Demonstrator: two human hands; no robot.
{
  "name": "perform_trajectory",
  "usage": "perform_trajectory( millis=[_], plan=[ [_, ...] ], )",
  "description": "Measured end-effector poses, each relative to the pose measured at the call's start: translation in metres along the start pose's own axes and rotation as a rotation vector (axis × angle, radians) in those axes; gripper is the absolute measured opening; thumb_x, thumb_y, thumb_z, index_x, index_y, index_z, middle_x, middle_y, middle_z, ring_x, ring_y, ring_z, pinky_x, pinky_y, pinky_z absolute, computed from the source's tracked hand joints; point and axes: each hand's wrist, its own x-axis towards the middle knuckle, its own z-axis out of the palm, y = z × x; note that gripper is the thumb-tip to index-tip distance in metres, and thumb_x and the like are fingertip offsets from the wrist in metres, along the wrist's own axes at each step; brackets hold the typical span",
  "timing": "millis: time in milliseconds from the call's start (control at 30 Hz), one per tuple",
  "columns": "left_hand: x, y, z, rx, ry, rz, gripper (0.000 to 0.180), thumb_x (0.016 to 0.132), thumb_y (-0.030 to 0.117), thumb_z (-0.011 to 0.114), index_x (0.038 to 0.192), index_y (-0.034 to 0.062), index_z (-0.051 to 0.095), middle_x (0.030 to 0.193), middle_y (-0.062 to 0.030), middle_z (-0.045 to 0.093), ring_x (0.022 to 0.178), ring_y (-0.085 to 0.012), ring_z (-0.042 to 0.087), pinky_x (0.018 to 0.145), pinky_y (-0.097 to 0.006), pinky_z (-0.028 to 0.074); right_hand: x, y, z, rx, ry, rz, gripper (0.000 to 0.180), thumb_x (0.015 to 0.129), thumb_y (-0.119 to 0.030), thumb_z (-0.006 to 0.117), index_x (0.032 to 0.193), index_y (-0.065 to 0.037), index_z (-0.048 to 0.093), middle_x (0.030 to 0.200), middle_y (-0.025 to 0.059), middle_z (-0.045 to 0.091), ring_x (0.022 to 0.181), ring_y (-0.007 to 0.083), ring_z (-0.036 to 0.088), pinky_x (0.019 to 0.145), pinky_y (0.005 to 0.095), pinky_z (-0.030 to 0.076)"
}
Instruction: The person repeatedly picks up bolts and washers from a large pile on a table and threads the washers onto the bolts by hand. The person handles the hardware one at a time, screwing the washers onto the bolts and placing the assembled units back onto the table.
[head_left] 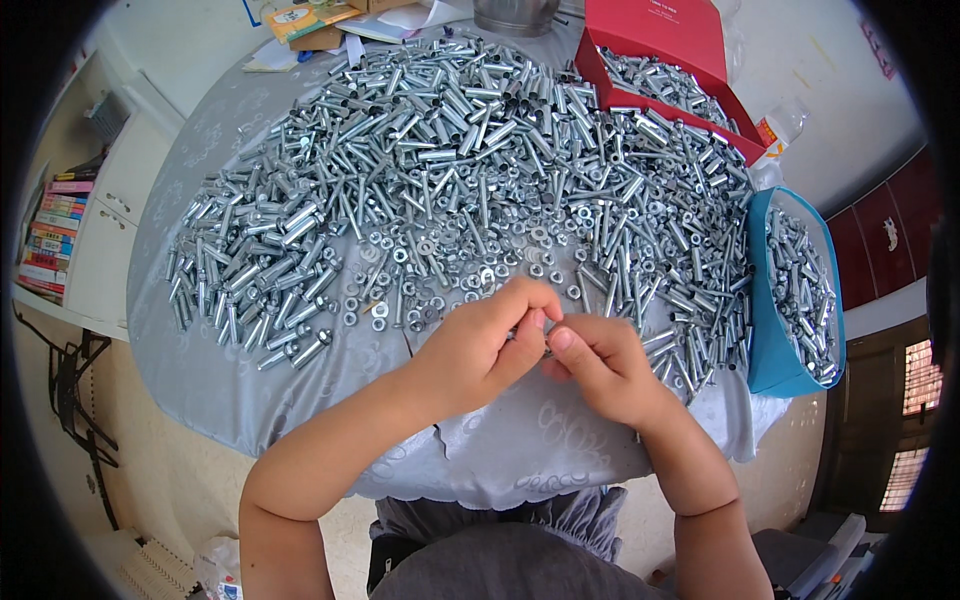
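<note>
Hands: left hand [490, 345] and right hand [605, 370] meet at the fingertips, both curled with thumbs bent in; the fingers hide whether they pinch a part, so that cannot be told.
Loose small parts: nuts [380, 310] and washers [427, 246] lie just beyond the left hand's knuckles.
Drop risk: a small, smooth piece in that hidden pinch could slip onto the tablecloth [520, 450] under the wrists, or in among the nuts.
Roll risk: metal sleeves [450, 110] heaped beyond both hands would probably shift if a knuckle or sleeve end were knocked.
Mix-up: bolts with sleeves [312, 350], left of the left hand, lie near the nuts; a sideways sweep might blend the 2 groups.
Teal bin [765, 320]: right of the right hand, heavily filled; an elbow swung wide might jolt it.
Red box [655, 28]: beyond the right hand, lid raised, more metal parts inside; the heap blocks a straight reach.
</note>
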Motion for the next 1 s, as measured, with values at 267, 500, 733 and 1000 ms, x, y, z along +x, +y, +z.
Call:
perform_trajectory(
  millis=[267, 500, 733, 1000],
  plan=[
    [-0.002, -0.004, 0.004, -0.104, 0.039, -0.072, 0.014, 0.091, 0.013, 0.04, 0.099, 0.0041, 0.047, 0.073, -0.004, 0.052, 0.059, -0.0099, 0.047, 0.055, -0.024, 0.04, 0.003, 0.001, 0.003, -0.183, 0.069, -0.268, 0.024, 0.083, -0.023, 0.059, 0.081, 0.001, 0.058, 0.065, 0.0077, 0.052, 0.052, 0.0125, 0.048, 0.049, 0.0255, 0.039],
    [-0.004, -0.004, 0.003, -0.025, 0.026, 0.032, 0.017, 0.091, 0.012, 0.039, 0.103, 0.0027, 0.047, 0.068, -0.0017, 0.048, 0.056, -0.0073, 0.043, 0.054, -0.023, 0.039, -0.001, 0.002, 0.003, -0.031, -0.07, -0.122, 0.028, 0.089, -0.025, 0.051, 0.075, 0.0, 0.055, 0.056, 0.0053, 0.047, 0.051, 0.011, 0.045, 0.047, 0.0258, 0.036],
    [-0.005, -0.008, 0.006, 0.054, 0.038, 0.196, 0.017, 0.09, 0.009, 0.038, 0.103, 0.0025, 0.046, 0.064, -0.0031, 0.047, 0.052, -0.0103, 0.044, 0.052, -0.025, 0.04, -0.005, 0.003, 0.003, 0.327, -0.187, 0.151, 0.039, 0.094, -0.03, 0.04, 0.066, -0.004, 0.051, 0.055, -0.002, 0.046, 0.052, 0.0059, 0.041, 0.048, 0.0232, 0.034],
    [-0.003, -0.004, 0.007, -0.098, 0.062, 0.009, 0.017, 0.09, 0.006, 0.038, 0.105, 0.0038, 0.045, 0.062, 0.0011, 0.042, 0.05, -0.0036, 0.035, 0.047, -0.021, 0.033, -0.001, -0.004, 0.003, -0.341, 0.101, -0.323, 0.023, 0.081, -0.023, 0.059, 0.072, -0.002, 0.055, 0.055, 0.0077, 0.048, 0.045, 0.0192, 0.048, 0.043, 0.0297, 0.036]
  ],
)
